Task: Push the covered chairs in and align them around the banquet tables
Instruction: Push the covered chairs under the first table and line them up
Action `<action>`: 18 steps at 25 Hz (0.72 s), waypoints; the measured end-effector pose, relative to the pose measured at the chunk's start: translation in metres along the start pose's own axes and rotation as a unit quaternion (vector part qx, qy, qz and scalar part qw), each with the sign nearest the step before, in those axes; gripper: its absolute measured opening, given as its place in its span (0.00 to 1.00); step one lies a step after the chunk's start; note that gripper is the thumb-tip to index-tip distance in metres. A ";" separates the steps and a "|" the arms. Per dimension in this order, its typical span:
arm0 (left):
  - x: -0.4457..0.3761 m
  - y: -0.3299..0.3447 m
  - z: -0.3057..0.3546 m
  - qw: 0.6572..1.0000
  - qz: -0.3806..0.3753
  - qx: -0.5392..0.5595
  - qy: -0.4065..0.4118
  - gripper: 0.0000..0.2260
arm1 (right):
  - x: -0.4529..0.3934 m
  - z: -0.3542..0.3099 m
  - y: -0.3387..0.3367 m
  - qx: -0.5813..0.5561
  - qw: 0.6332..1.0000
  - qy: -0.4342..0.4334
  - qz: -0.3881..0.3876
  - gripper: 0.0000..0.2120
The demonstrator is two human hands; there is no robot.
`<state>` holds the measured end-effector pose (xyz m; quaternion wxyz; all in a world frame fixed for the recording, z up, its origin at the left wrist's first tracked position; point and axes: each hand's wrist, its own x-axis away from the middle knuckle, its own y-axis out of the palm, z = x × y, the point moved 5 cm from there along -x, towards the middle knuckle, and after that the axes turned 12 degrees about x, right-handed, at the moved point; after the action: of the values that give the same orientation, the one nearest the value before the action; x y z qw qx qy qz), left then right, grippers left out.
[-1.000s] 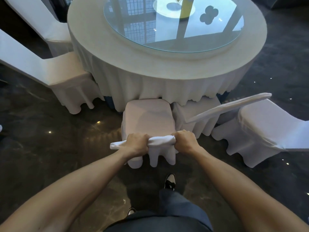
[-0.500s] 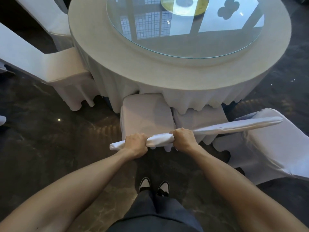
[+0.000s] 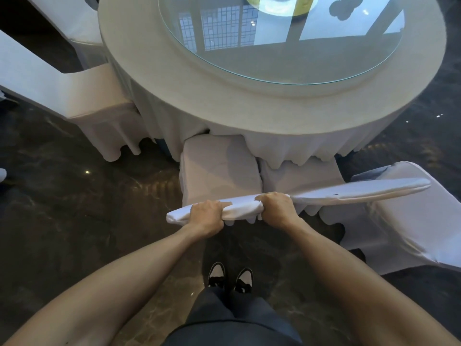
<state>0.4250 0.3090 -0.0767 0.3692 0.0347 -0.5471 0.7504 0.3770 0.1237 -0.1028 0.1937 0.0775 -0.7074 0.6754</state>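
Directly ahead, the round banquet table [image 3: 249,101] fills the upper view, its white cloth hanging in scallops and a glass turntable [image 3: 282,38] resting on the tabletop. Around it stand white-covered chairs: one at the left [image 3: 82,96] with its seat tucked against the skirt, one at the right [image 3: 409,216] turned away and standing well out from the table, and a neighbouring chair [image 3: 296,176] whose seat lies just beside the held one, its backrest top slanting off to the right.

Between them sits the held chair [image 3: 219,168], seat pointing straight at the table and its front edge already slipped under the hanging cloth. Its backrest top runs left to right across the body, square to the push direction. The left hand [image 3: 207,216] and the right hand [image 3: 277,208] each have their fingers wrapped closed over that top edge, bunching the cover, evenly spaced either side of the middle. Neither hand is nearer; the table lies straight beyond the knuckles, so an even forward shove from both looks right to seat it squarely.
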 end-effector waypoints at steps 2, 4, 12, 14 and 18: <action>-0.004 0.002 -0.002 0.999 -0.032 0.021 -0.006 0.26 | 0.001 0.001 -0.002 -0.006 1.000 -0.002 -0.003 0.14; -0.010 0.003 -0.002 0.996 -0.075 0.038 -0.013 0.27 | 0.006 0.004 -0.003 -0.031 1.000 0.002 -0.001 0.19; -0.035 0.016 0.051 0.991 -0.133 0.017 0.030 0.15 | 0.044 0.035 -0.013 -0.131 0.991 0.026 -0.013 0.25; -0.038 0.017 0.076 0.989 -0.143 0.010 0.045 0.16 | 0.055 0.045 -0.021 -0.151 0.987 0.022 -0.050 0.28; -0.048 0.015 0.133 0.983 -0.167 -0.040 0.070 0.15 | 0.081 0.090 -0.030 -0.152 0.978 0.057 -0.130 0.29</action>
<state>0.4041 0.1703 -0.0571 0.5279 0.0588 -0.5359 0.6563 0.2994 0.0448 -0.0452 0.3289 0.1001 -0.7735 0.5324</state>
